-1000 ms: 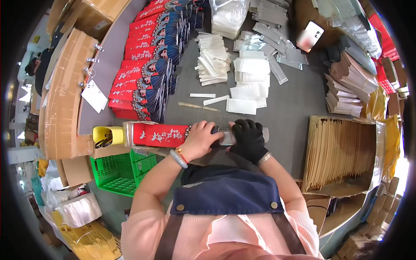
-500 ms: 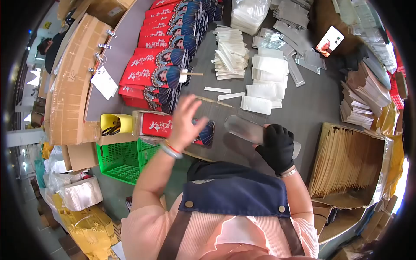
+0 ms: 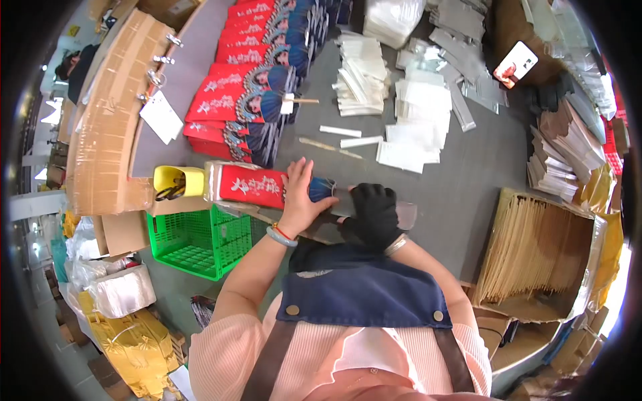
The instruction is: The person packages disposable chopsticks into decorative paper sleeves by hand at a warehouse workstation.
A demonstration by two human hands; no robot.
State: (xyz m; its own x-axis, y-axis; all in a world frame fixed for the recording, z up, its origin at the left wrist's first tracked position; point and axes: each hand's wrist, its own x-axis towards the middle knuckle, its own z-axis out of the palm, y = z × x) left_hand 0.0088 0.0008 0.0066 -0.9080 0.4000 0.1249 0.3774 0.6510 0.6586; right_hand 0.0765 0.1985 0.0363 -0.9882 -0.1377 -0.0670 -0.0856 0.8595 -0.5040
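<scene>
A red and blue printed packet [image 3: 253, 188] lies at the table's near edge, one end inside a clear-sided holder. My left hand [image 3: 303, 199] rests on its blue end, fingers spread. Close beside it, my right hand [image 3: 372, 212], in a black fingerless glove, is closed around a clear flat plastic piece [image 3: 406, 216] that sticks out to the right. The hand hides most of that piece. Beyond my hands lie two narrow white strips [image 3: 361, 142] and a pile of white slips [image 3: 413, 144].
Overlapping red packets [image 3: 215, 93] stand at the back left. A yellow cup [image 3: 189, 179] with scissors sits above a green crate [image 3: 194, 257]. A carton of thin sticks [image 3: 528, 257] is at right, a lit phone [image 3: 515, 65] at the back right.
My left hand has come down onto the packet's blue end and moved slightly right. My right hand has moved left with the clear piece, up to that end.
</scene>
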